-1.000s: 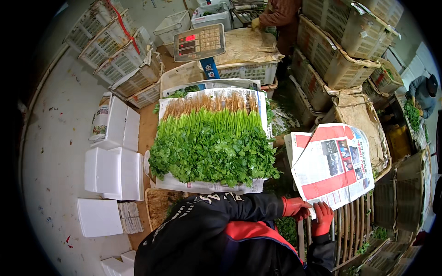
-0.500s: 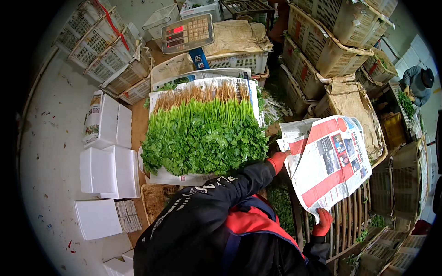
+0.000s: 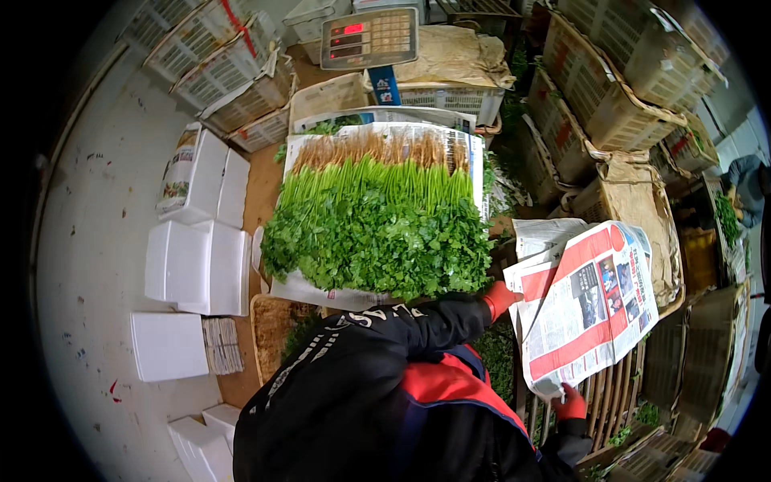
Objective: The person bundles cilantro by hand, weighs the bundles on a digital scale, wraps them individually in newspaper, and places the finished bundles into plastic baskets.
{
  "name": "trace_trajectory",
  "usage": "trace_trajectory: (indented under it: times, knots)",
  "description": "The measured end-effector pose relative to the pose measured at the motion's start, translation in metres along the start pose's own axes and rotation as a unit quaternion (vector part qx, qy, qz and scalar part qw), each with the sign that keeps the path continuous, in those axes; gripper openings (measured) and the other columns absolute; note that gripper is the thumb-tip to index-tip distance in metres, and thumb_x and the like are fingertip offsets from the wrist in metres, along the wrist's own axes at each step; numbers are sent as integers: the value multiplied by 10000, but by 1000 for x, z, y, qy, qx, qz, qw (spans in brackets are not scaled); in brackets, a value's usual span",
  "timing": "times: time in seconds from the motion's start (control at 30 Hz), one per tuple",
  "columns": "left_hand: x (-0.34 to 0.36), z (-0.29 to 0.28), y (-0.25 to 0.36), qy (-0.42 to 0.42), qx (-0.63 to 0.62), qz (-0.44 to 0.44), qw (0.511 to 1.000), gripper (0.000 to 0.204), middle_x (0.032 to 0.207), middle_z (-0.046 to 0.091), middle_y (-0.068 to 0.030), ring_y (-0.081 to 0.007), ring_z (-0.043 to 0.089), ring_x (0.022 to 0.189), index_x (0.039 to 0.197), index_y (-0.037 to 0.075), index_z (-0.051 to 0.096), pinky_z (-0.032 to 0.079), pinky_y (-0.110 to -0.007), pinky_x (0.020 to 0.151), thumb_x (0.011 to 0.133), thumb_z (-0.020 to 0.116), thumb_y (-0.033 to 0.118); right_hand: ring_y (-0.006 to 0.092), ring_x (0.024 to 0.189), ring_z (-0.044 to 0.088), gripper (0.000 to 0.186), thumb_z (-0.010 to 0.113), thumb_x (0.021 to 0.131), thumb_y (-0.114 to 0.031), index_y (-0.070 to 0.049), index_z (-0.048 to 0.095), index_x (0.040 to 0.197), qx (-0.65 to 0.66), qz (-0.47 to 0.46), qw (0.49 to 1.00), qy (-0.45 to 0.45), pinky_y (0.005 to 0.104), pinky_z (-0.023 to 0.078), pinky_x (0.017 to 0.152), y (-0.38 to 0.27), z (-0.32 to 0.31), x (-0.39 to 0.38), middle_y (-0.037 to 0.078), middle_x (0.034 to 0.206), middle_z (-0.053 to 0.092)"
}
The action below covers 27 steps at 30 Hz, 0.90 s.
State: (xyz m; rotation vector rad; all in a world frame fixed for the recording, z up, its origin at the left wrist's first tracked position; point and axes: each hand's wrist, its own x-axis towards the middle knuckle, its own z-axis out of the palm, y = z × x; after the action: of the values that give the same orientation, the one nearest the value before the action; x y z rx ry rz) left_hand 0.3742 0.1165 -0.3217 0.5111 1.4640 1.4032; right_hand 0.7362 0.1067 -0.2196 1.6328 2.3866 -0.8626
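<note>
My left hand [image 3: 499, 300], in a red glove, pinches the left edge of a newspaper sheet [image 3: 590, 285] printed with red bands. The red-gloved fingers of my right hand [image 3: 571, 406] are closed at the sheet's lower corner. Beneath the paper is a slatted rack [image 3: 610, 402], with loose greens [image 3: 494, 357] below. Left of the sheet, a wide bed of leafy green bunches [image 3: 373, 241] with pale roots at the far end lies on newspaper [image 3: 293, 140].
Scale display [image 3: 369, 36] at the back; stacked plastic crates [image 3: 610, 104] right and left [image 3: 201, 60]; white foam boxes [image 3: 165, 345] and folded papers [image 3: 221, 345] on the left; paper-covered crate [image 3: 646, 209]; a co-worker [image 3: 747, 193] bends at the far right edge.
My left hand moved from the sheet's lower corner up along its left edge. My right hand moved slightly lower. The view has shifted, and a co-worker at the back is out of sight.
</note>
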Motion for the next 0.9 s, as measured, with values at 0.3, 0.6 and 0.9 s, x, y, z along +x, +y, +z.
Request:
trace_trajectory:
  times: [0.3,0.6,0.9]
  knots:
    - [-29,32,49,-9,174,60,983,356,916,645,-234,-389,623,876,955,17,664,489,-414,749,768,664,320,251,956,628,464,622,874,-218,52,518,1236,217,-149,953,151,342,484,812,-167,-25,126,199,1058,639]
    - [-51,47,22,-72,315,359,876,188,775,580,-183,-398,573,759,865,40,585,454,-455,656,722,642,148,392,788,625,354,635,791,-342,-16,658,928,-107,-46,986,123,433,483,673,-201,-34,175,211,838,652]
    - [-52,27,32,-273,310,201,888,280,862,642,-157,-321,620,805,994,31,627,478,-397,731,760,629,185,105,641,571,195,692,781,-141,46,637,784,229,-36,971,55,284,461,577,-99,-18,204,65,692,645]
